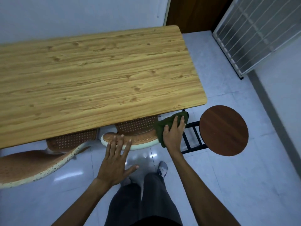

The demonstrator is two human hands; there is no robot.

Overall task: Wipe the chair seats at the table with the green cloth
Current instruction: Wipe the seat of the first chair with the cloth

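Dark green cloth point(169, 126): bunched under my right hand point(173, 133), at the right end of the brown perforated plastic chair point(138, 126) that is pushed under the wood-grain desk point(97, 75). Right palm down on the cloth, fingers point(180, 122) laid forward and slightly spread, pressing it flat rather than curling around it; thumb on the left side of the fabric. Right arm reaches in from low right, nearly straight.

Left hand point(114, 165) open, fingers splayed, tips resting over the cream-rimmed top edge of the chair's backrest point(140, 140); thumb stuck out to the right, gripping nothing.

Second brown plastic chair point(32, 163) at left, also partly under the desk. Round dark wooden stool point(224, 130) just right of the cloth, clear of the desk.
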